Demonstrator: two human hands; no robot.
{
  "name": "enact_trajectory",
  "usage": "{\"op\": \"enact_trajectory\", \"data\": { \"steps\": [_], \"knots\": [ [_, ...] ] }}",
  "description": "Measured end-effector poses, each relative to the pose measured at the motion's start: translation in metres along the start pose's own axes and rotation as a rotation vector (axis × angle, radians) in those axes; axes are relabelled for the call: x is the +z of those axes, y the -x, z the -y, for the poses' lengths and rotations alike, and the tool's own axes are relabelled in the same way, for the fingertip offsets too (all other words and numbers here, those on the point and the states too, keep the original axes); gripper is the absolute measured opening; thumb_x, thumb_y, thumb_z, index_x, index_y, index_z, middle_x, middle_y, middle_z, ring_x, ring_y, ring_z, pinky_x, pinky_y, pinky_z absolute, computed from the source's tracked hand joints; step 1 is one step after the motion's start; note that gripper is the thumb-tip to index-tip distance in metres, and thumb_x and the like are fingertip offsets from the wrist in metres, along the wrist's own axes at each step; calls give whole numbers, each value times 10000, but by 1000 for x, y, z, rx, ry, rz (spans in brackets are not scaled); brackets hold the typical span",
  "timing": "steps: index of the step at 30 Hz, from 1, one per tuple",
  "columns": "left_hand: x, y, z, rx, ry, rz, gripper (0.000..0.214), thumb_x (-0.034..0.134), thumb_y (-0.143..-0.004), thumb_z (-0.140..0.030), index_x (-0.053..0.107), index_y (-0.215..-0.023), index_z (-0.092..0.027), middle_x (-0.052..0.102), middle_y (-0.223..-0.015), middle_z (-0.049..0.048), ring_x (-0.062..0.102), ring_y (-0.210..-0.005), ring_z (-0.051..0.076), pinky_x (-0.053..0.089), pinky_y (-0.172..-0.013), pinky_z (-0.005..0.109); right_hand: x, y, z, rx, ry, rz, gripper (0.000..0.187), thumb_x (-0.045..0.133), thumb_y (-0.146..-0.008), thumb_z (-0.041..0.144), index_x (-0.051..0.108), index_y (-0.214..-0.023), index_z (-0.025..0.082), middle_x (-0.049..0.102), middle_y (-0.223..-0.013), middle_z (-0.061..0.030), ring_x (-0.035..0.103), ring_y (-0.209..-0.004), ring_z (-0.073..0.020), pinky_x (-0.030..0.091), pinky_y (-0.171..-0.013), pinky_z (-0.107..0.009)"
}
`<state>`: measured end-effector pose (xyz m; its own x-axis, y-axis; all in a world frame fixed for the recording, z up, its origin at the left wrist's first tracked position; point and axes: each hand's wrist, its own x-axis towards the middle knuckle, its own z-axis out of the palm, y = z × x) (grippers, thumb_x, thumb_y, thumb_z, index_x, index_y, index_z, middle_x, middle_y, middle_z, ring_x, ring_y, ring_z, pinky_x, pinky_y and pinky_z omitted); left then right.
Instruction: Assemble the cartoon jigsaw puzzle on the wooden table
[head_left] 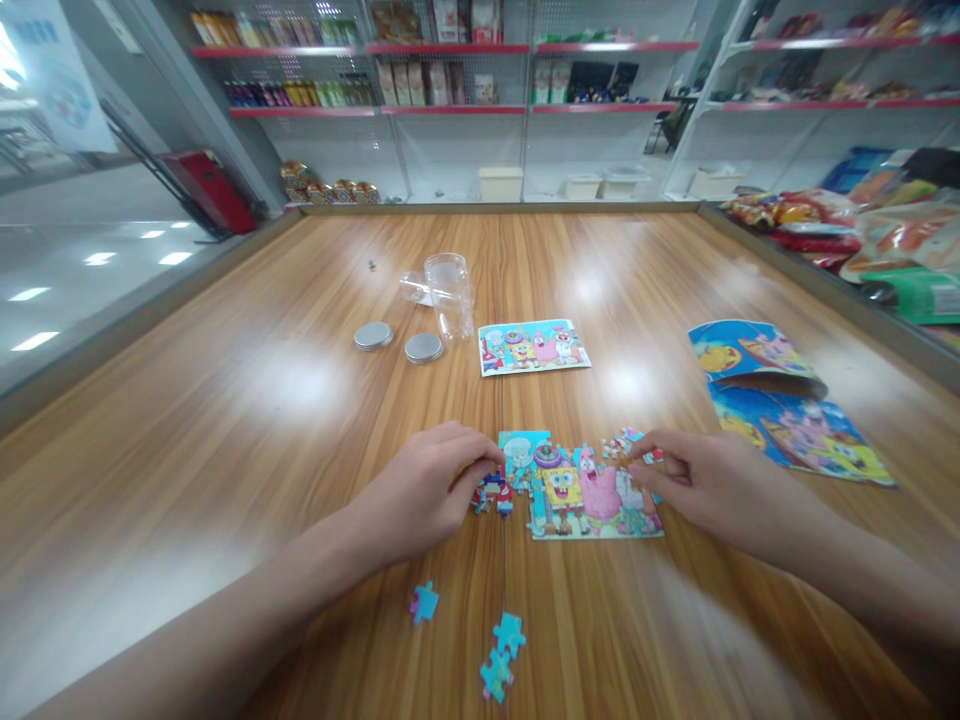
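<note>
A partly joined cartoon jigsaw puzzle (566, 490) lies flat between my two hands, its outline uneven along the top and left. My left hand (442, 480) is closed at its left side, fingertips against the edge. Whatever is in that pinch is hidden. Red and blue jigsaw pieces (491, 496) show beneath those fingers. At the upper right of the puzzle, my right hand (694, 478) pinches thumb and forefinger on a jigsaw piece, largely covered by the fingers. Beside these fingertips are small multicoloured pieces (619, 442). Nearer me lie a loose blue piece (425, 602) and two more, touching (510, 635).
Beyond the puzzle lies a picture card (534, 347) of the same characters. Clear plastic tubes (448, 295) and two silver lids (424, 348) are at its left. A curled blue printed sheet (795, 420) rests at right. Snack bags (817, 220) pile beyond the right edge.
</note>
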<state>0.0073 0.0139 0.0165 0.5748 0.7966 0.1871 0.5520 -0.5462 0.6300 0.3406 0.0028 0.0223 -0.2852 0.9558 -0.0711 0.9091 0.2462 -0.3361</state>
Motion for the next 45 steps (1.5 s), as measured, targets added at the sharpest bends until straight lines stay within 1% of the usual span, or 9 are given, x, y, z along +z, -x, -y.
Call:
{"op": "enact_trajectory", "data": {
  "steps": [4,8,11,15,21,26,35,39,45],
  "knots": [
    [-2,2,-8,36,16,93,174,524,-971,-190,682,-1042,-189,672,-914,46,606,-866,166,486,-778,314,1,1,-1,10,-29,31,249,550,-951,434,712,-1005,253,610,-540,25,564,-501,-139,301,-496,-267],
    [-3,2,-12,111,-2,204,166,523,-961,-170,675,-1026,-185,683,-877,34,578,-839,170,458,-747,314,-1,0,0,8,-56,47,245,554,-949,424,712,-1000,243,638,-548,26,582,-496,-132,330,-497,-262],
    [-3,1,-12,131,-21,228,172,502,-971,-171,666,-1022,-181,686,-886,36,567,-853,178,453,-769,330,-2,0,1,16,-68,50,232,556,-951,419,709,-999,252,666,-571,30,597,-508,-128,351,-506,-256],
    [-6,2,-11,134,-61,235,199,486,-964,-165,658,-1064,-166,652,-935,66,562,-905,198,465,-802,354,-2,0,1,25,-71,58,215,558,-953,410,706,-1007,263,686,-594,35,614,-526,-127,369,-524,-251],
    [-8,3,-11,153,-127,313,224,553,-911,-174,654,-1110,-186,605,-1042,81,563,-960,217,489,-838,378,-1,1,0,1,-61,37,234,570,-945,409,717,-995,234,649,-547,20,581,-486,-132,324,-483,-255],
    [-5,2,-10,173,-108,323,197,533,-938,-186,658,-1090,-193,598,-1071,81,575,-990,211,498,-878,375,-1,1,1,-9,-58,36,239,559,-947,403,721,-991,234,636,-530,21,573,-476,-137,318,-482,-260],
    [-2,4,-10,183,-104,344,162,547,-961,-251,659,-1058,-185,584,-1056,91,582,-967,206,511,-851,356,0,1,1,-1,-61,58,217,555,-948,393,705,-1023,255,651,-557,33,589,-500,-130,346,-506,-257],
    [2,4,-8,188,-83,338,156,548,-971,-281,646,-1050,-189,582,-1079,89,581,-992,207,512,-864,356,0,0,1,-7,-43,51,225,550,-949,406,701,-1025,256,635,-551,37,581,-502,-133,338,-506,-260],
    [1,4,-11,172,-53,314,186,565,-961,-296,625,-1100,-188,571,-1120,103,576,-1007,214,516,-880,369,1,1,1,-6,-57,45,220,564,-943,387,708,-1023,241,617,-528,37,569,-481,-128,325,-494,-257]
  ]
}}
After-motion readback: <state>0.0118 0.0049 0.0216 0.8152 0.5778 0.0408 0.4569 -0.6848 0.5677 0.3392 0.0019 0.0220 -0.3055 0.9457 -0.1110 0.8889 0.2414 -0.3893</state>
